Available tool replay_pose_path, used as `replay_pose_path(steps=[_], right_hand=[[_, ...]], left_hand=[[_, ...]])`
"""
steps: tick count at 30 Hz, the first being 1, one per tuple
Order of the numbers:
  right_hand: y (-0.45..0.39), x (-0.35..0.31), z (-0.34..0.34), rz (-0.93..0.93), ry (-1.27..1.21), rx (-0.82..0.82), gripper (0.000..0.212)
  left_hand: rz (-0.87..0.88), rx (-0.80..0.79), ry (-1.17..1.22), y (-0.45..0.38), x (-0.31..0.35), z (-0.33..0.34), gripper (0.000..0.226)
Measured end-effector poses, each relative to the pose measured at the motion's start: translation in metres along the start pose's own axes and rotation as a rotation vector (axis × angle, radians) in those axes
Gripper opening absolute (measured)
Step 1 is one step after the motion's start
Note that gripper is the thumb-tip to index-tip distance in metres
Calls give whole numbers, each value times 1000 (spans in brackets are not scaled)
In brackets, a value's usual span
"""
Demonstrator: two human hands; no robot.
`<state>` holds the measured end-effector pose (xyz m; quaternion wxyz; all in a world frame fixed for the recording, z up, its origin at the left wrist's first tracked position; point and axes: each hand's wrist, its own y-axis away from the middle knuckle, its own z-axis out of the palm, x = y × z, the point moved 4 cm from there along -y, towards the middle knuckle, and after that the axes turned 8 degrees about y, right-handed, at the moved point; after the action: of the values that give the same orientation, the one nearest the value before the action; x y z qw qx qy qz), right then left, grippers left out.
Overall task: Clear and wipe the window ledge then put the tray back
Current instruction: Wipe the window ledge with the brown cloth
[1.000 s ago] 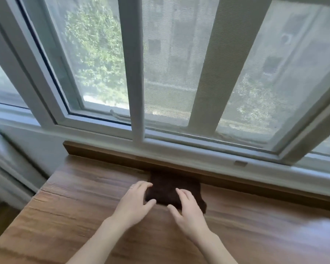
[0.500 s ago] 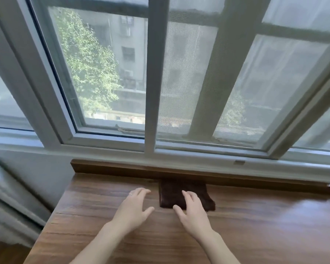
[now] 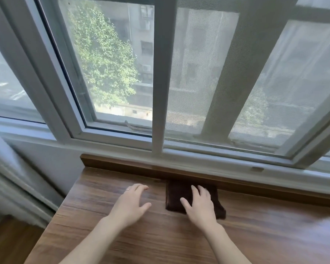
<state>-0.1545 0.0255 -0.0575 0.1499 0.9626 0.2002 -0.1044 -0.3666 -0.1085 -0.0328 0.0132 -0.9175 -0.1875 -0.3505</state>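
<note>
Wood-grain window ledge [image 3: 103,189]: right hand [image 3: 201,205] flat, fingers spread on folded dark-brown cloth [image 3: 173,197]; left hand [image 3: 131,203] beside cloth, fingers loose, empty.

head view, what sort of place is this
Likely an upper-floor flat: a wide wood-grain window ledge below a white-framed sliding window, an apartment block outside. A dark brown folded cloth under the right hand suggests cleaning.

No readable text, labels, brands, numbers or signs on any surface
</note>
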Motion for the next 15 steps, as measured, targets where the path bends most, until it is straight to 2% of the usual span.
replay_pose_path(steps=[9,15], right_hand=[[-22,-1,19,80,108,-34,72],[-26,-6,32,63,259,-41,74]], left_hand=[[-71,25,-7,3,-37,0,55],[-112,57,-8,3,-62,-9,54]])
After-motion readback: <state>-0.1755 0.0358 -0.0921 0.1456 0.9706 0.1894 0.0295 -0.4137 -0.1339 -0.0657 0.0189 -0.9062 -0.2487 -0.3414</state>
